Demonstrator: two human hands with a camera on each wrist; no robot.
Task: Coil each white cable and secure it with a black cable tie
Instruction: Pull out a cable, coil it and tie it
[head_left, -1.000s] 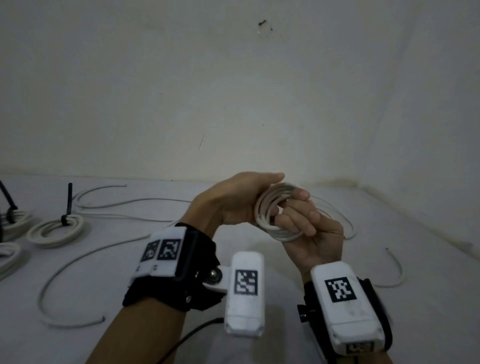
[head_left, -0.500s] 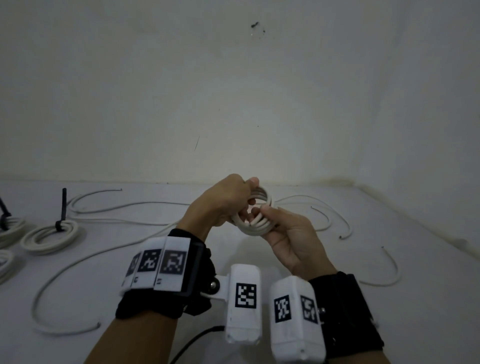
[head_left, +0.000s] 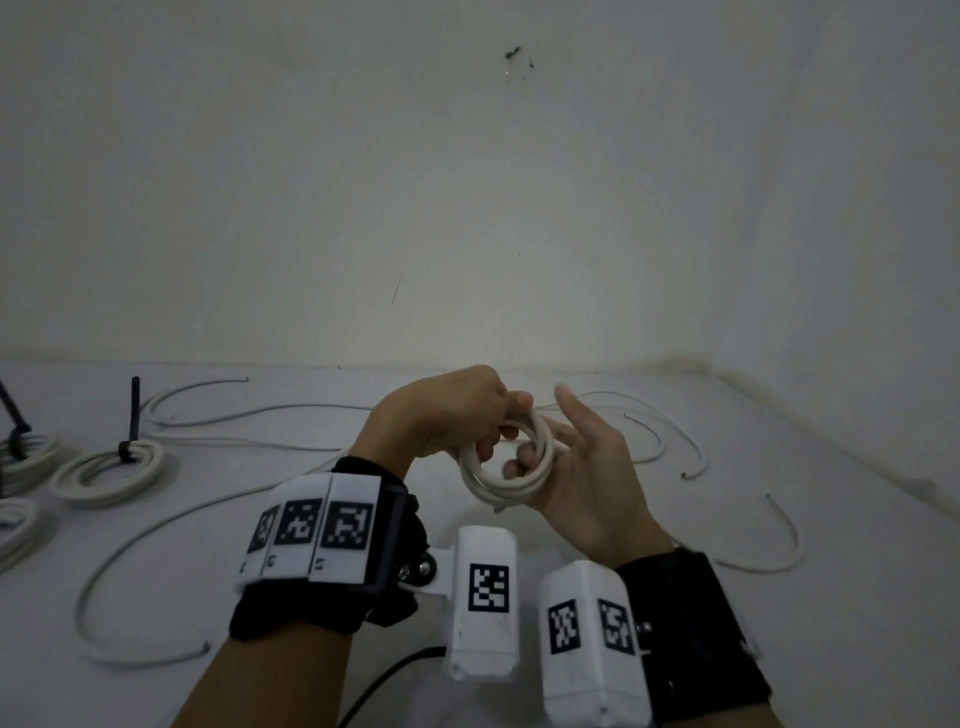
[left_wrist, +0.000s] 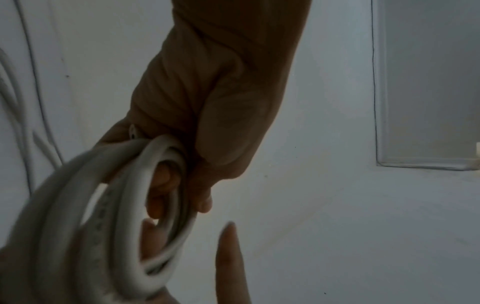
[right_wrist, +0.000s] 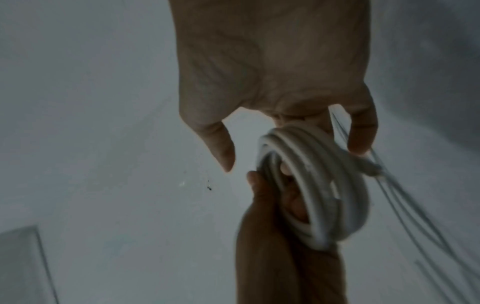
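You have the small coil of round white plastic-sheathed cable (head_left: 506, 462) up in the air in front of you, above the pale grey table (head_left: 857, 597), with no tie on it yet. Your left hand (head_left: 447, 410) grasps the coil at its upper left, fingers hooked through the middle of the ring and thumb over the outside. Your right hand (head_left: 582, 467) is released: palm up behind the coil, fingers straight, a couple of fingertips poking through the ring, gripping nothing.

This cable looks light but springy; I judge the turns will want to fan apart the moment your grip loosens, and the smooth sheath gives little friction. Keep the left-hand clamp squeezing all the turns together at one spot, and leave the opposite side of the ring bare for the tie. The loose end seems tucked near your left fingers, though blur makes that uncertain.

To your left a finished white coil (head_left: 104, 473) lies on the table with a black cable tie (head_left: 130, 436) standing up from it; more coils sit at the left edge. Several uncoiled white cables (head_left: 234, 415) lie spread across the table beyond your hands. I can't see a spare tie anywhere
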